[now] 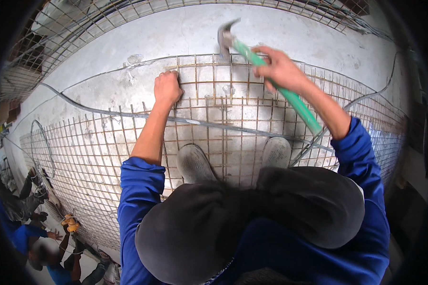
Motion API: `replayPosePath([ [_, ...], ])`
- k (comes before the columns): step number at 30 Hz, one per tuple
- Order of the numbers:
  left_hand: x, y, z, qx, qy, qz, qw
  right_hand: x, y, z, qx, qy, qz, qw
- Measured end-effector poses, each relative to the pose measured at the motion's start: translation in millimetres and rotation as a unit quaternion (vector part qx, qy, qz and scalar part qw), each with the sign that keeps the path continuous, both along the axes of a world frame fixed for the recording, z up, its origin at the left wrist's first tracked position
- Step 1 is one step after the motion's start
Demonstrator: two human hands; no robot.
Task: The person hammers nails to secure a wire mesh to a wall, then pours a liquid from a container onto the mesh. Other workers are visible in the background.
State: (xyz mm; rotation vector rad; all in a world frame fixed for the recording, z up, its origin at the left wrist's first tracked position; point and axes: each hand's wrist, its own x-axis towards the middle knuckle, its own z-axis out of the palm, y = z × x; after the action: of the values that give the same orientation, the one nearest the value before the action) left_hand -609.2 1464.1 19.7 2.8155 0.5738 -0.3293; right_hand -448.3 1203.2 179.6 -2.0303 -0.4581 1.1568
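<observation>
My right hand (pixel 281 69) is closed round the green handle of a claw hammer (pixel 297 105). The grey claw head, slightly blurred, hangs over the far edge of a rusty steel mesh (pixel 215 74). Left of it, my left hand (pixel 167 89) is a closed fist at the corner of a smaller mesh panel, by the ends of its bars. Its fingers curl down out of sight, so what they grip, if anything, is hidden. The mesh lies flat on a pale concrete floor (pixel 195 29), partly under my shoes.
A grey cable or conduit (pixel 209 124) crosses the mesh in front of my shoes (pixel 195 162). More mesh (pixel 88 21) stands along the far side. At the lower left, other people (pixel 45 247) crouch near an orange-yellow tool (pixel 70 222).
</observation>
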Motion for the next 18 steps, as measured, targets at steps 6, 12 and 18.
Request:
replayPosePath([
  [6, -0.6, 5.1, -2.4, -0.007, -0.003, -0.007, 1.0, 17.7, 38.1, -14.1, 0.068, -0.124, -0.012, 0.99],
  [12, 1.8, 6.2, -0.5, -0.007, 0.005, -0.016, 1.0, 24.0, 40.6, -35.5, -0.07, 0.047, 0.112, 0.99],
  [18, -1.1, 3.9, 4.0, -0.022, 0.023, 0.002, 0.999, 40.1, 51.2, -15.0, 0.027, -0.105, 0.006, 0.994],
])
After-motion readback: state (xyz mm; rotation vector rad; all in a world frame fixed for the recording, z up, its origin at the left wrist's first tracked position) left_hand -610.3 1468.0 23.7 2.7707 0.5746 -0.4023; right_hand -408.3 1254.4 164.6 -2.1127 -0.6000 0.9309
